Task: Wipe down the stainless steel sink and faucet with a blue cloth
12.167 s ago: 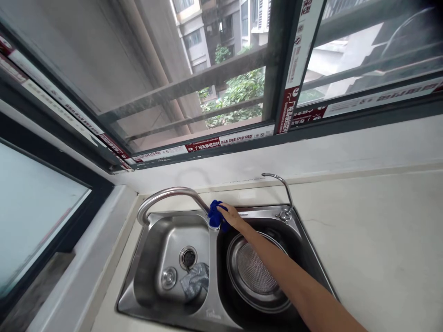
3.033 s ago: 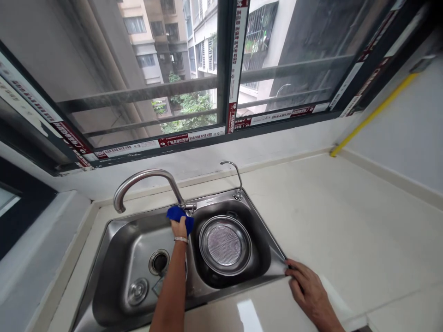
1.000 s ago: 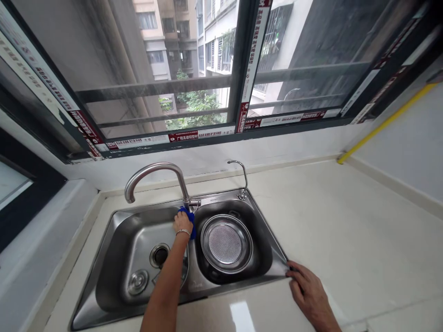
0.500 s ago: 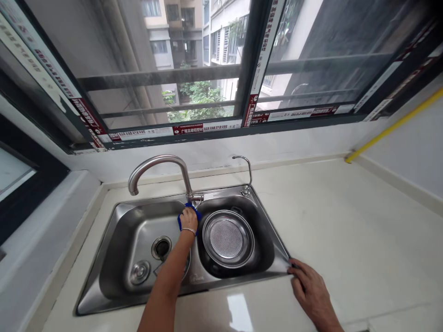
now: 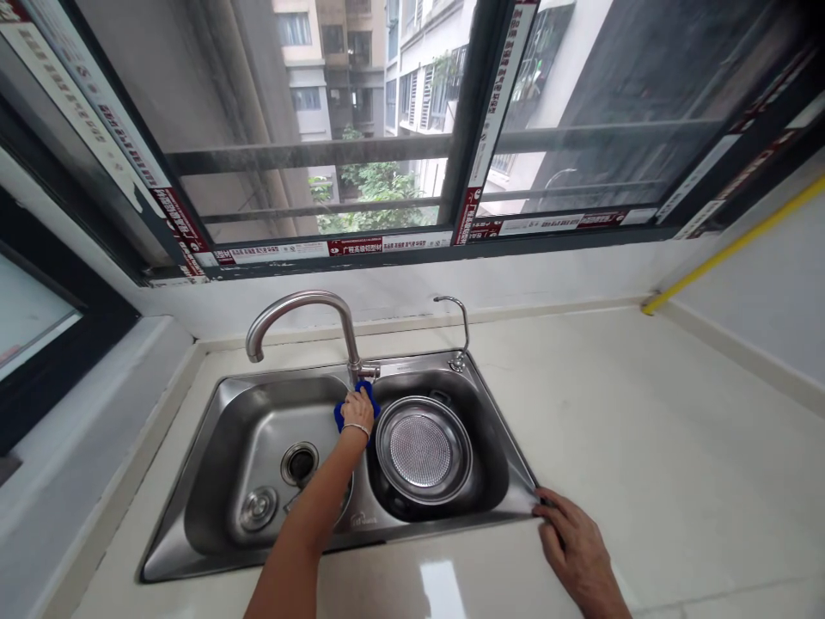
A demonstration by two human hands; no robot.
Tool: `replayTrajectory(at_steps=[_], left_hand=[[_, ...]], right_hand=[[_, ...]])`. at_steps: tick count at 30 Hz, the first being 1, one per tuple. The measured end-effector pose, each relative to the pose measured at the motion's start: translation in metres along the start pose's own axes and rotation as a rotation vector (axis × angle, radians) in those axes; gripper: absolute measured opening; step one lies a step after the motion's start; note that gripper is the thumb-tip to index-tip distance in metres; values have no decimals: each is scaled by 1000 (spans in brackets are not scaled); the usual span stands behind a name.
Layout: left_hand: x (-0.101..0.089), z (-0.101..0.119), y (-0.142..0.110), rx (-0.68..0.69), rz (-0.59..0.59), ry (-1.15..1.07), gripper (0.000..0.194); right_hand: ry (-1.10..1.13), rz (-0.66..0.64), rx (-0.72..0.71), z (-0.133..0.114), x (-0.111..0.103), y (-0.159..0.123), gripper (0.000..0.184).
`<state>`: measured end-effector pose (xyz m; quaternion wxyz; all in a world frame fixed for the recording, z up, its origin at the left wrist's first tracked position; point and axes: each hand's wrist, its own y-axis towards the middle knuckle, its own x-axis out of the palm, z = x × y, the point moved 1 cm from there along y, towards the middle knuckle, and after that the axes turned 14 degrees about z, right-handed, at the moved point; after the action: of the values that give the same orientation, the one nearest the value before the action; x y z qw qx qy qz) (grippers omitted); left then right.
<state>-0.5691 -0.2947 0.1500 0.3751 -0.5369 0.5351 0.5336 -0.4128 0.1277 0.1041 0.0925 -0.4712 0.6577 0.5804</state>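
My left hand [image 5: 357, 411] is closed on a blue cloth [image 5: 339, 418] and presses it on the ridge between the two bowls of the steel sink [image 5: 367, 507], just in front of the tap's base. Parts of the cloth stick out on both sides of the hand. My right hand [image 5: 576, 546] holds nothing; its fingers are apart and their tips touch the sink's front right corner. In the right bowl lies a round steel pan [image 5: 422, 451] with a dimpled bottom, on top of something dark. My left forearm partly hides a round metal object in the left bowl.
The curved tap [image 5: 300, 298] arches over the left bowl's back edge. A thin small spout [image 5: 465, 318] stands at the back right corner. A drain hole [image 5: 300, 464] and a strainer [image 5: 259, 509] show in the left bowl. Pale countertop [image 5: 619, 413] extends right; a yellow pipe [image 5: 741, 241] runs along the wall.
My left hand and the blue cloth have shifted slightly to the right along the ridge near the tap. My right hand stays at the sink's corner. The view has tilted a little.
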Motion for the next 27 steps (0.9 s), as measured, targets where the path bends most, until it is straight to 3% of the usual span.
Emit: replayTrajectory(at_steps=[11, 20, 27], left_hand=[[0, 21, 10, 4, -63, 145, 61], [4, 25, 13, 13, -104, 163, 60], [2, 44, 31, -17, -174, 166, 51]], right_hand=[[20, -12, 13, 0, -1, 2, 19], [22, -35, 53, -1, -2, 2, 19], [19, -22, 31, -2, -3, 2, 19]])
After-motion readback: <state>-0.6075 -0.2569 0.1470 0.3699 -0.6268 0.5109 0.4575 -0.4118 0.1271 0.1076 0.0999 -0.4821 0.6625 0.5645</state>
